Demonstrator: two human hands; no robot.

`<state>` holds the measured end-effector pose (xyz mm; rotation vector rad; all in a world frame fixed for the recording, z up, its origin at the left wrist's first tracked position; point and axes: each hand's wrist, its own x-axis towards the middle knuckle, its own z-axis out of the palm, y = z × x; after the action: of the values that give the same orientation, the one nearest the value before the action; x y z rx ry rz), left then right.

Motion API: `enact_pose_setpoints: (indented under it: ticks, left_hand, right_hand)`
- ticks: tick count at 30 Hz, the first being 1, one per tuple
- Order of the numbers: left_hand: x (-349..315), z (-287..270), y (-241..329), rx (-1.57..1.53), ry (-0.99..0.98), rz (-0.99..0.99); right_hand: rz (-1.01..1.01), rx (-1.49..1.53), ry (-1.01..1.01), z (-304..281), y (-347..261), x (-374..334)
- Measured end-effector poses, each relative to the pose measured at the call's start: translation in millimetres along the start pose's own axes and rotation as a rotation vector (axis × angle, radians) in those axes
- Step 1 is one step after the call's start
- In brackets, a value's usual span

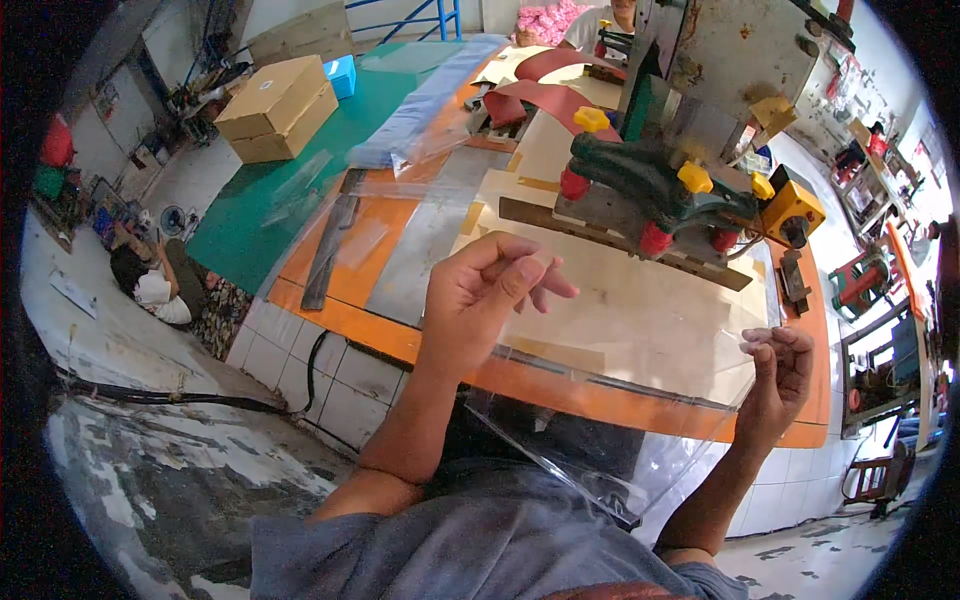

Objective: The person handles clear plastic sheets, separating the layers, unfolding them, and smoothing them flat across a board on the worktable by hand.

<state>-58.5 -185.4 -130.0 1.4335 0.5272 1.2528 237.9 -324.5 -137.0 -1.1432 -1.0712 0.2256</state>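
Observation:
A clear plastic sheet [660,470] hangs in front of me, its lower part drooping past the table's front edge over my lap. My left hand [485,290] pinches it between thumb and fingers above the tan work surface [640,325]. At the right, my right hand [782,372] has its fingers closed on the sheet's other side. Beyond both hands is a press with a dark green clamp head [660,185], yellow knobs and red feet. A long metal bar [625,243] lies below that head. The sheet's transparency makes its upper edge hard to make out.
An orange table [375,333] carries a dark metal strip [332,240] at left. A green surface [245,215] holds a cardboard box [278,108], a blue box [341,76] and clear plastic sheets [400,125]. A yellow control box [793,213] sits right. Other people appear behind the press and far left.

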Motion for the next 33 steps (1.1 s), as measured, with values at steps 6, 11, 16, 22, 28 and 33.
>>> enact_pose_setpoints:
  ticks: [6,11,16,22,28,33]
  left_hand:
    - [0.1,3.9,2.1,-0.06,0.019,0.0]
    - [1.1,9.6,5.2,-0.082,0.042,0.008]
    - [0.5,10.0,3.9,-0.089,0.081,0.046]
    - [-1.0,12.4,5.9,-0.072,0.116,0.059]
    - [-3.0,8.9,2.9,-0.162,0.057,0.064]
    - [-3.9,9.2,5.3,-0.143,0.044,0.032]
  right_hand:
    - [0.036,0.032,0.002,-5.7,5.5,0.5]
    - [0.056,0.053,0.021,-7.4,6.0,-1.6]
    - [0.047,-0.002,0.052,-6.4,7.5,-2.5]
    - [0.027,0.0,0.057,-7.7,9.4,-4.5]
    - [-0.02,0.016,0.052,-8.4,13.9,-5.9]
    - [0.006,0.054,0.08,-10.2,18.4,-8.1]
